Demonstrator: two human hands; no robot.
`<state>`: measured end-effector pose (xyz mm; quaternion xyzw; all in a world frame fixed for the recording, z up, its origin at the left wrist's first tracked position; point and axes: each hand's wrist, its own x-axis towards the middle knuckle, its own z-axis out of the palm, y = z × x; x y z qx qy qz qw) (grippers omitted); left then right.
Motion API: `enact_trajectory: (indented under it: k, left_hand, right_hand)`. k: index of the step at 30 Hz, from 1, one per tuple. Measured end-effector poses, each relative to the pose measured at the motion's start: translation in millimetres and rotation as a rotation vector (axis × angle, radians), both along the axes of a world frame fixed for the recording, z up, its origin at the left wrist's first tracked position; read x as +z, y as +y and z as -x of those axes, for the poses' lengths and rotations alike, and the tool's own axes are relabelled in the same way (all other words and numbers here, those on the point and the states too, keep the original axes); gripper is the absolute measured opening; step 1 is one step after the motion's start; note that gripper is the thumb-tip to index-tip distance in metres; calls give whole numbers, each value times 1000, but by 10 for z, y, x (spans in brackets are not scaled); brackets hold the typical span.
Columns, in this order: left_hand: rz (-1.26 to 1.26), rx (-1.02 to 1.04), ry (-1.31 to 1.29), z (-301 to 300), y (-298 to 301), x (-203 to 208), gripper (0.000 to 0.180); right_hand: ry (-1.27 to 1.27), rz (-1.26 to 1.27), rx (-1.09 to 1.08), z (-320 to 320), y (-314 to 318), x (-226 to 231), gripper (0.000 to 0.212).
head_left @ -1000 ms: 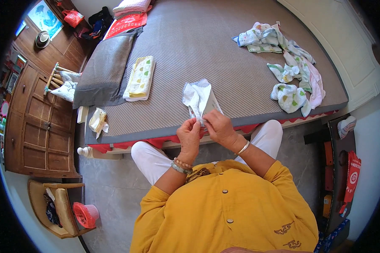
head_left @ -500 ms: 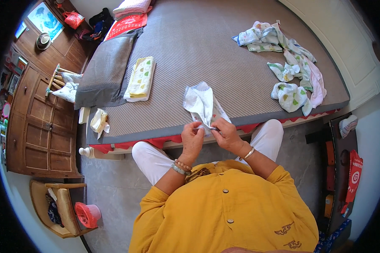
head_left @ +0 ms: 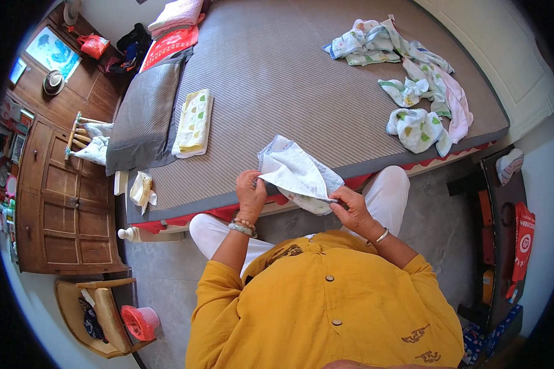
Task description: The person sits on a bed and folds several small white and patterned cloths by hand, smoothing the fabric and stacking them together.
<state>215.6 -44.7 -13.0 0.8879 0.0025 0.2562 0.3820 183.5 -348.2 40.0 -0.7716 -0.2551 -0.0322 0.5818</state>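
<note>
A white towel with a blue-patterned border is spread between my two hands at the near edge of the bed. My left hand pinches its left corner, and my right hand grips the right end of its near edge. The towel's far part rests on the bed, while its near part hangs over the edge. To the left lies a neatly folded yellow and white towel. Several crumpled printed towels lie in a loose pile on the right side of the bed.
The striped grey mat covers the bed. Near its left corner sits a tissue pack. A wooden cabinet, a chair and a pink bin stand at left. A dark shelf stands at right.
My hands have moved apart, the left one leftward and the right one rightward. Bunched between them before, the towel is now opened wider. The view has shifted slightly.
</note>
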Motion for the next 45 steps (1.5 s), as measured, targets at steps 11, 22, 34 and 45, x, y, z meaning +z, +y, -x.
enact_trajectory:
  k: [11,22,34,45]
  left_hand:
    - [60,-170,48,-640,-291,810,22]
    - [-159,-249,517,-1161,-541,264,25]
    - [-60,-256,584,-1259,-514,228,26]
    - [-33,-344,470,-1262,-392,85,19]
  right_hand:
    - [65,-43,-32,39,-2,-311,15]
    - [55,-36,-83,50,-102,-542,15]
    - [53,-33,-103,4,-93,-567,16]
    - [86,-32,-142,-48,-122,-527,14]
